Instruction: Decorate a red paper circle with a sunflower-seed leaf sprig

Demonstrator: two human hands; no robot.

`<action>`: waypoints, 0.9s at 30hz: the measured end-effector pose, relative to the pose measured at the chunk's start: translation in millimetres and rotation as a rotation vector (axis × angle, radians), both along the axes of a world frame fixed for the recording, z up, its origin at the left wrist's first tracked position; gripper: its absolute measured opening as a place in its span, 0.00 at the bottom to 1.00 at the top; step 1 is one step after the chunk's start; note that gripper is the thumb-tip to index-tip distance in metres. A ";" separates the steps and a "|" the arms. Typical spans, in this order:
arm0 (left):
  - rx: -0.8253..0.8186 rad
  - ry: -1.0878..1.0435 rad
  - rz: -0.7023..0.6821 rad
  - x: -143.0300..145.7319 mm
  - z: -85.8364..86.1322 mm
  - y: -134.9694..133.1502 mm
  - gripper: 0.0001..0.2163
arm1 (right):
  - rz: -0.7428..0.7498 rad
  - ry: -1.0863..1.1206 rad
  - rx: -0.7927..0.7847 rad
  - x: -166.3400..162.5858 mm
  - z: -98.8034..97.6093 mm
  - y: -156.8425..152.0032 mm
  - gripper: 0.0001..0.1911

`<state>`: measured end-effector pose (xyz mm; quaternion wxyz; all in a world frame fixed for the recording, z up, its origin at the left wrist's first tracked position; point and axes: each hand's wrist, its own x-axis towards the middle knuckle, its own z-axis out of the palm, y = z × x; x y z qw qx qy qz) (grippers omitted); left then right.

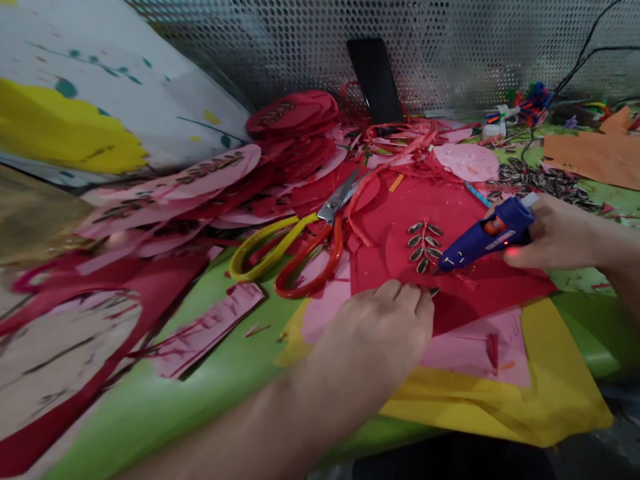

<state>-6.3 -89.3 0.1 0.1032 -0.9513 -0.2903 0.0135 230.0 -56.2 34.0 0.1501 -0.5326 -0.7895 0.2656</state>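
Note:
My right hand (555,233) is closed round a blue glue gun (483,239), whose nozzle points left at a red paper sheet (400,267). On that sheet lie several sunflower seeds (424,245) set out like a leafy twig. My left hand (380,330) rests knuckles up on the near edge of the red sheet, fingers curled, with a dark seed (434,291) at its fingertips. Pink paper (475,353) and yellow paper (550,393) lie under the red sheet.
Scissors with yellow and red handles (295,250) lie left of the sheet on a green table (200,393). Red and pink paper cutouts (200,180) are piled at left and back. A heap of sunflower seeds (545,180), orange paper (595,157) and a dark phone (375,80) stand behind.

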 end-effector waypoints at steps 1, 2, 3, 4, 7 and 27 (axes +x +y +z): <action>0.006 -0.004 -0.004 -0.4 -0.8 0.2 0.11 | 0.003 -0.016 0.029 0.2 0.4 0.4 0.06; 0.012 -0.009 -0.005 -0.8 -1.6 0.4 0.11 | 0.002 -0.033 0.055 0.5 0.7 0.8 0.07; 0.020 -0.017 -0.003 -1.0 -2.5 0.7 0.11 | 0.003 -0.046 0.079 0.7 0.9 1.2 0.09; 0.028 -0.025 -0.003 -1.2 -3.3 1.0 0.11 | 0.003 -0.055 0.095 0.8 1.0 1.5 0.10; 0.041 -0.030 -0.008 -1.2 -3.9 1.5 0.11 | -0.002 -0.053 0.094 0.7 1.0 1.3 0.10; -0.023 -0.003 -0.044 0.1 2.0 2.9 0.12 | 0.130 0.091 0.080 0.3 -1.3 1.8 0.01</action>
